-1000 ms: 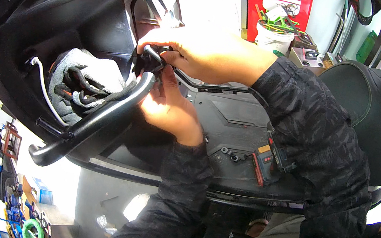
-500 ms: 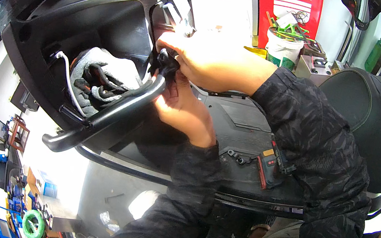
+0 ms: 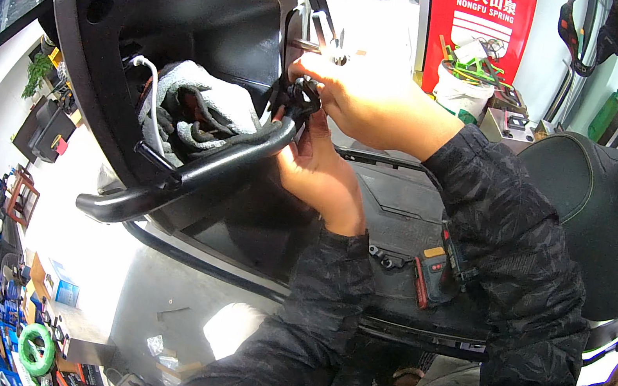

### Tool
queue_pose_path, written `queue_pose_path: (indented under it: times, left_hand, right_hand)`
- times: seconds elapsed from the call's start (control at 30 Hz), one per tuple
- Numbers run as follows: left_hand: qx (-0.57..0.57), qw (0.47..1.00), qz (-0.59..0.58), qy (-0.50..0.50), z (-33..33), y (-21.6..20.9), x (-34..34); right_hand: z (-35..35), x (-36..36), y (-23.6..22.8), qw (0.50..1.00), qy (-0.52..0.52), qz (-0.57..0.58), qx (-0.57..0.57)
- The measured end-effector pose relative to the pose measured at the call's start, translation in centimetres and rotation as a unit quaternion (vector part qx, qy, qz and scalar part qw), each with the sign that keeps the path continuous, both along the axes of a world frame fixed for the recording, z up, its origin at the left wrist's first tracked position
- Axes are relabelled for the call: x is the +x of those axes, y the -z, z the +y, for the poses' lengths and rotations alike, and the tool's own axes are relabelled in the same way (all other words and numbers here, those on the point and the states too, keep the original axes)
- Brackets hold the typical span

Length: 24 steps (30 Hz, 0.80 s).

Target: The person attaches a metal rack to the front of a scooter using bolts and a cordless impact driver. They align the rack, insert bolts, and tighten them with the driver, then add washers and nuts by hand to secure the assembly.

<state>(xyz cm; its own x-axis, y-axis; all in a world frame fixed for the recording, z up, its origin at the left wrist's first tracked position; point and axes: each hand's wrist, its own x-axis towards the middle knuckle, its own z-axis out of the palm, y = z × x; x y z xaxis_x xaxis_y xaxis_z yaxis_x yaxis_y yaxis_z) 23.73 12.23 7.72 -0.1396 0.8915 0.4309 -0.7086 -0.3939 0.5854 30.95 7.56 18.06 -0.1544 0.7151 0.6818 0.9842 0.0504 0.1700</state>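
A black tubular bar [image 3: 194,165] runs across the front of an open storage compartment [image 3: 91,83] on a scooter-like vehicle. At the bar's upper right end sits a small black clamp-like fitting [image 3: 305,96]. My left hand [image 3: 327,180] comes from below, its fingers closed round the fitting and the bar end. From the right, my right hand [image 3: 384,105] grips the fitting with thumb and fingers bent. Its fingertips are partly hidden, and anything small between them cannot be made out. Grey-and-black work gloves [image 3: 211,104] lie bundled in the compartment beside a white cable [image 3: 153,108].
On the footboard [image 3: 395,197] lie a red-and-black cordless power tool [image 3: 431,277] and a small dark metal part [image 3: 383,259]. A black seat [image 3: 585,224] is at the right. Behind stands a white bucket [image 3: 461,92]; a cluttered workbench [image 3: 81,327] is lower left.
The view has shifted, so the vehicle, bar and hands appear a little farther right. Both hands stay at the same fitting, with little change in their grip.
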Motion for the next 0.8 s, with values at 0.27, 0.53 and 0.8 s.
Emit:
queue_pose_path:
  times: [0.27,0.53,0.8]
  left_hand:
    - [-0.007,0.999,0.046,0.002,0.2,0.2,-0.5]
    - [-0.025,0.999,0.036,0.03,0.5,0.5,-0.5]
    - [-0.026,0.998,-0.03,0.049,0.7,0.8,0.3]
  right_hand:
    - [0.0,0.1,0.5,0.996,0.008,0.077,-0.041]
    - [-3.7,0.9,-1.5,0.965,0.042,0.254,-0.055]
    - [-3.9,1.2,-1.7,0.946,-0.01,0.307,-0.099]
